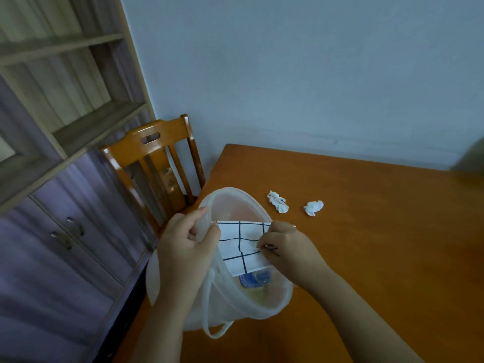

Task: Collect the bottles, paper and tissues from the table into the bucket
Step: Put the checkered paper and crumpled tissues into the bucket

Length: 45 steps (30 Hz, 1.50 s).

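Note:
A translucent white bucket stands at the table's left edge. My left hand grips its near-left rim. My right hand pinches the right side of a white paper with a dark grid, held over the bucket's mouth. Under the paper, inside the bucket, lies a clear bottle with a blue label. Two crumpled white tissues lie on the table just beyond the bucket to the right.
The orange wooden table meets the blue wall at its far edge. A wooden chair stands at the table's left end. Shelves and a purple cabinet fill the left side. A blurred dark object sits at the far right.

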### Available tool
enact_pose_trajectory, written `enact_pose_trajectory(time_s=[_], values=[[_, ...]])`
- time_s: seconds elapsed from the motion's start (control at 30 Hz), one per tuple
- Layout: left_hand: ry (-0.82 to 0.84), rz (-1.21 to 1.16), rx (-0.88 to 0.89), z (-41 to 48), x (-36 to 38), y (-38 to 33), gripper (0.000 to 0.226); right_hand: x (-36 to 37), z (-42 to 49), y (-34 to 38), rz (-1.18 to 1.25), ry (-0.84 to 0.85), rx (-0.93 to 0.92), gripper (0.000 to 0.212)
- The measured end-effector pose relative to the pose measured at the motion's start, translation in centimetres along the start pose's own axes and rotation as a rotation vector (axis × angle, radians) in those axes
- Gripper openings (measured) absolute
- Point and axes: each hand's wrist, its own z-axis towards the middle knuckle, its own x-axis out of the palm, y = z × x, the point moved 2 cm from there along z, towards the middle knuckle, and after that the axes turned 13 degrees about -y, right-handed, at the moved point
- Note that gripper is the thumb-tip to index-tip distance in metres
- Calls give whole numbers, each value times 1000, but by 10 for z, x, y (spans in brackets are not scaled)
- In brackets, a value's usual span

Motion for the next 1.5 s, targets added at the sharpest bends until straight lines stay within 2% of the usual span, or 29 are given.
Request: enact_pose_trajectory(time_s=[0.13, 0.27, 0.37, 0.67, 0.8, 0.97, 1.1, 1.23, 1.5], values=[[-28, 54, 31, 14, 4, 6, 31, 13, 21, 2, 38, 19, -87, 22], [-40, 108, 36, 33, 17, 9, 29, 5, 39, -17, 109, -84, -74, 29], [-38, 121, 36, 48, 32, 11, 29, 5, 47, -52, 133, -157, 42, 26], [-20, 234, 60, 76, 79, 11, 37, 49, 56, -205, 48, -122, 477, 32], [-15, 268, 34, 81, 95, 13, 40, 64, 56, -251, 26, -118, 579, 34], [-12, 296, 56, 83, 103, 15, 40, 83, 65, -283, 52, -79, 638, 43], [-28, 304, 47, 81, 107, 19, 42, 103, 70, -301, 23, 43, 651, 49], [-26, 296, 44, 79, 106, 23, 42, 116, 61, -308, 25, 88, 680, 45], [-30, 291, 43, 70, 96, 19, 38, 122, 31, -292, -44, 113, 577, 32]])
